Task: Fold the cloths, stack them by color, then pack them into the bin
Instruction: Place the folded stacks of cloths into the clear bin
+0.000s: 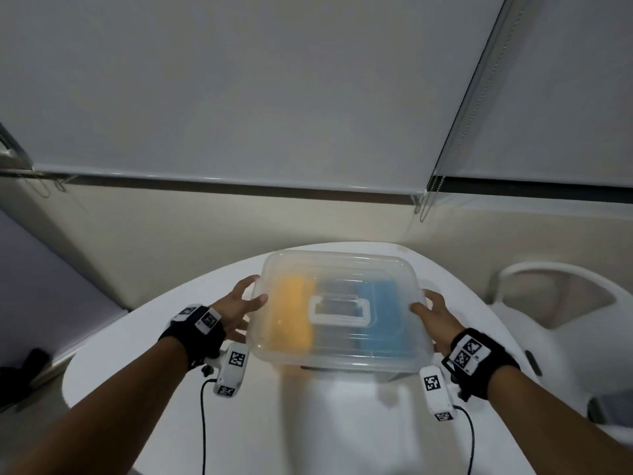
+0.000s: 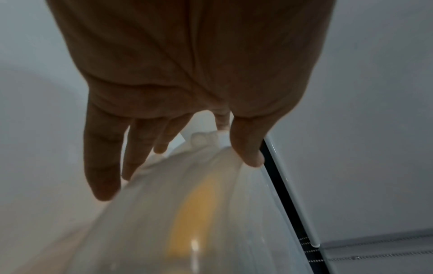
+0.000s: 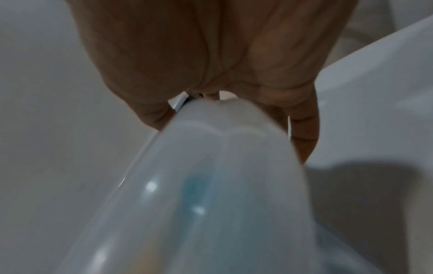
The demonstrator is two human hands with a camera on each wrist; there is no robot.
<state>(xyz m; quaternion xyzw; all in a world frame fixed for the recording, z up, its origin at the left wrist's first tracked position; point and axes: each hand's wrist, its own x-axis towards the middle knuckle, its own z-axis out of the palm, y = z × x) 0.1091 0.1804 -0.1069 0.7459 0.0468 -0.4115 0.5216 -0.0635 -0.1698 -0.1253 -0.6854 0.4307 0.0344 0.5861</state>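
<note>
A clear plastic bin (image 1: pixel 339 269) with its lid on stands at the far side of the round white table (image 1: pixel 164 337). Through the lid I see a yellow cloth stack (image 1: pixel 294 313) on the left and a blue cloth stack (image 1: pixel 383 313) on the right. My left hand (image 1: pixel 239 306) grips the bin's left end, thumb on the lid rim and fingers down the side. My right hand (image 1: pixel 431 313) grips the right end the same way. The left wrist view shows the left hand (image 2: pixel 178 176) over the bin (image 2: pixel 222 222) and the yellow cloth (image 2: pixel 194 213). The right wrist view shows the right hand (image 3: pixel 228 131) and the blue cloth (image 3: pixel 196 185).
The lid has a white carry handle (image 1: pixel 340 308) at its middle. A white chair (image 1: pixel 565 303) stands close to the table's right side. A wall with window blinds (image 1: pixel 239 97) rises just behind the table. Bare tabletop lies between me and the bin.
</note>
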